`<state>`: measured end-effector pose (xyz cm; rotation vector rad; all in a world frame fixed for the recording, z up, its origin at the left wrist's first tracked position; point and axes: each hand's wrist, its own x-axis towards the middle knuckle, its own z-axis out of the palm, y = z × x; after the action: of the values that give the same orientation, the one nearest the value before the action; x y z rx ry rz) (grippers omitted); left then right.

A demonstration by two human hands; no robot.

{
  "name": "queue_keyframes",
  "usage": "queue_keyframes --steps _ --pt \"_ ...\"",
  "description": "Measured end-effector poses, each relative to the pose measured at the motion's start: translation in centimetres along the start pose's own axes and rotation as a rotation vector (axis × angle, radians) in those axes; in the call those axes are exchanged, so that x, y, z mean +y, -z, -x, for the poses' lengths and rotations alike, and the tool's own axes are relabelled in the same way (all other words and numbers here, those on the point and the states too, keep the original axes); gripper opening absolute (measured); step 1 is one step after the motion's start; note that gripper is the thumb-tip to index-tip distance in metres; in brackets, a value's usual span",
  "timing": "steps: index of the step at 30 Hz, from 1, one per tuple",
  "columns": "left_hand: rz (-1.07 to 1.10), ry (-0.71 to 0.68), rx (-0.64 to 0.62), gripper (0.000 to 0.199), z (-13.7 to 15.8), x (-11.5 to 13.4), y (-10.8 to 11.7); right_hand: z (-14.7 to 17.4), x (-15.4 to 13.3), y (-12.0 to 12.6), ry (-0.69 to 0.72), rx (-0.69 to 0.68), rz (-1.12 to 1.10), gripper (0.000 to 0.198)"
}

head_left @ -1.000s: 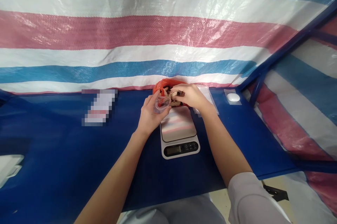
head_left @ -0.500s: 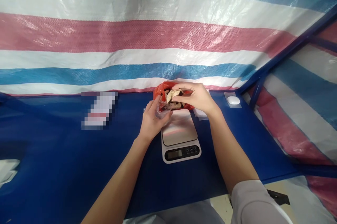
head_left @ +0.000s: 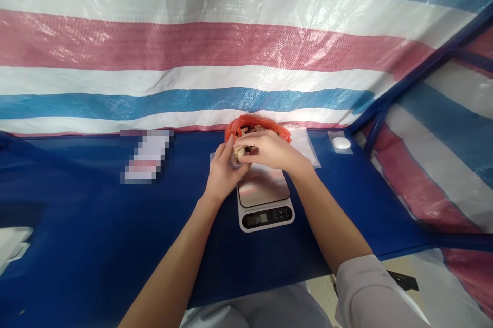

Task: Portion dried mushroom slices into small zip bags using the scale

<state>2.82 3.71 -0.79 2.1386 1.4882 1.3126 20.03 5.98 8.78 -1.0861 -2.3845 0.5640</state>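
Observation:
My left hand (head_left: 222, 173) is wrapped round a small clear plastic cup (head_left: 235, 164), held just off the scale's far left corner. Over the cup's mouth, my right hand (head_left: 269, 149) pinches pale, dark-edged pieces that look like dried mushrooms (head_left: 240, 154). My fingers partly hide both the cup and the pieces. Behind my hands an open red plastic bag (head_left: 276, 128) holds more of these pieces. Nearer to me lies a white kitchen scale (head_left: 265, 220) with a shiny platform; nothing rests on the visible part of it, and no digits can be read on its display.
Clear plastic bags (head_left: 308, 147) lie right of the red bag. A white oval object (head_left: 341, 143) sits on a small clear packet farther right. At left are a blurred-out item (head_left: 148, 156) and a white plastic object (head_left: 14, 246). Striped sheeting (head_left: 192, 45) hangs behind the blue table (head_left: 115, 235).
My right hand has moved left and slightly down from the bag, bringing the mushroom pieces to the cup's mouth. The left hand still holds the cup. The view has shifted slightly.

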Motion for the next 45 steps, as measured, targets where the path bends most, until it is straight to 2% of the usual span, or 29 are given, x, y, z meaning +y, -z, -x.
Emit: queue_keyframes --steps 3,10,15,17,23,29,39,42,45 --pt "0.015 -0.014 -0.003 0.076 0.0 -0.2 -0.1 -0.1 0.3 -0.2 0.068 -0.009 -0.037 0.024" --pt "0.021 0.007 -0.014 0.074 -0.1 -0.1 -0.1 -0.3 1.6 -1.0 0.043 -0.003 -0.113 0.028" --pt "0.002 0.020 -0.033 0.094 0.1 -0.5 -0.3 -0.3 2.0 -1.2 0.021 0.000 -0.132 0.032" --pt "-0.001 0.017 -0.031 0.096 0.2 -0.7 -0.4 -0.3 2.0 -1.1 0.020 -0.018 -0.122 0.029" --pt "-0.008 -0.018 0.069 0.083 0.4 -1.1 -0.5 -0.2 1.7 -0.8 0.023 -0.016 -0.153 0.024" --pt "-0.019 -0.002 0.143 0.068 0.2 -0.3 -0.1 -0.1 1.7 -0.5 0.025 0.020 -0.194 0.027" --pt "0.049 0.014 0.110 0.065 0.2 0.7 0.2 0.0 0.9 -0.5 0.092 0.035 -0.154 0.014" --pt "0.057 0.007 0.107 0.065 0.2 0.4 0.3 0.0 0.9 -0.4 0.126 0.025 -0.158 0.014" --pt "0.065 0.004 0.117 0.067 0.2 0.3 0.3 0.1 1.0 -0.3 0.100 0.030 -0.171 0.018"
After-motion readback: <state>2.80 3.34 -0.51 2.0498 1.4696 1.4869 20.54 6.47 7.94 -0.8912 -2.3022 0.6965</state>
